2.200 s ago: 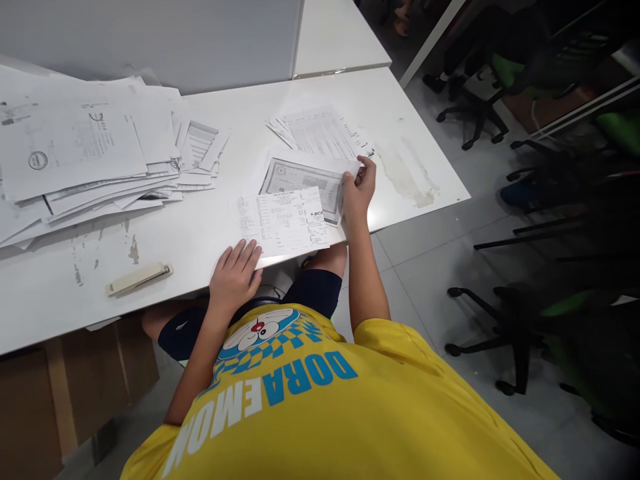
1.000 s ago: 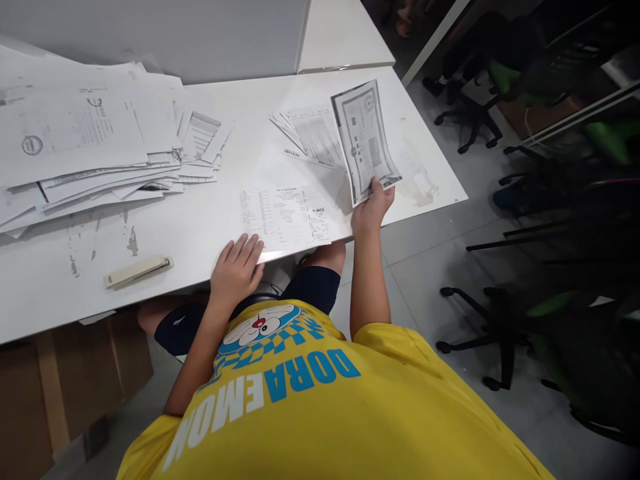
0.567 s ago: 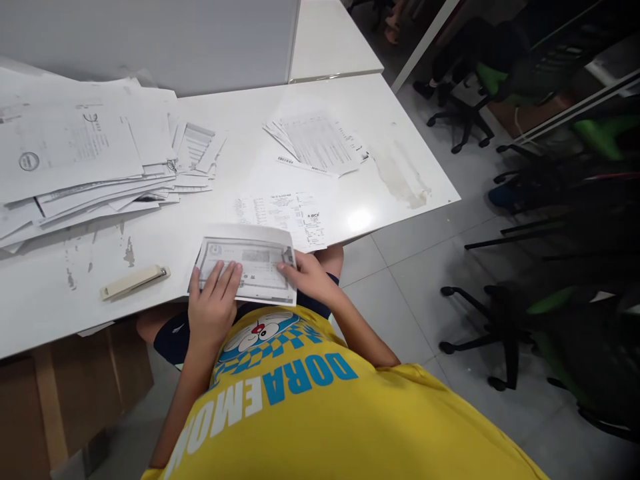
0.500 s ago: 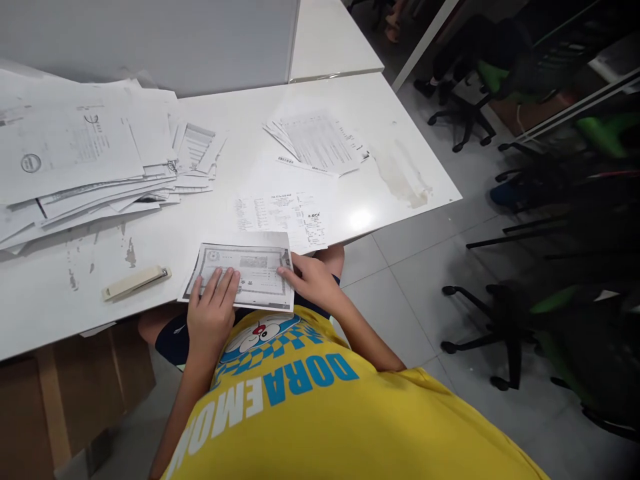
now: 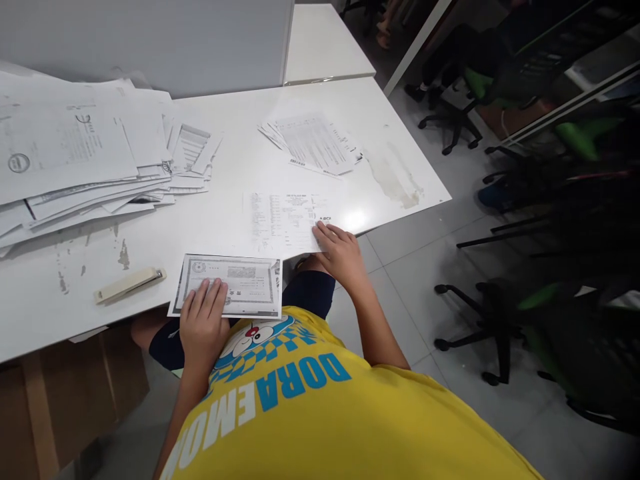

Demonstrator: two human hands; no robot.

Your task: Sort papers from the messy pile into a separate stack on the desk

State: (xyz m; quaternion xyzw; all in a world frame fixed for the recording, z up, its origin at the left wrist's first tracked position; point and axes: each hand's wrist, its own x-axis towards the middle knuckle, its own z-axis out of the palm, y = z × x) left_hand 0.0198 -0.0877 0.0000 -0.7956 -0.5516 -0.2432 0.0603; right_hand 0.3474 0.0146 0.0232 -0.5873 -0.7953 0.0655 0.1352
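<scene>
A printed certificate sheet [image 5: 250,273] with a dark ornate border lies at the desk's front edge, partly overhanging it. My left hand [image 5: 204,317] rests on it with the fingers stretched out across its lower left part; the thumb is hidden. Farther right, a printed sheet [image 5: 280,217] with columns of small text lies flat on the desk. My right hand [image 5: 343,257] touches that sheet's right front corner, fingers extended on top and thumb out of sight. Left of the certificate sits a cream stapler [image 5: 130,285].
A tall, uneven pile of papers [image 5: 65,143] covers the desk's left side. A smaller fanned stack [image 5: 317,143] lies toward the back. A grey partition [image 5: 150,43] stands behind the white desk [image 5: 420,177]. Office chairs [image 5: 495,340] are on the right, cardboard boxes [image 5: 75,393] below left.
My right hand has left the certificate sheet and moved right onto the columned sheet, which has shifted slightly right. The certificate sheet now lies lower and flatter under my left hand.
</scene>
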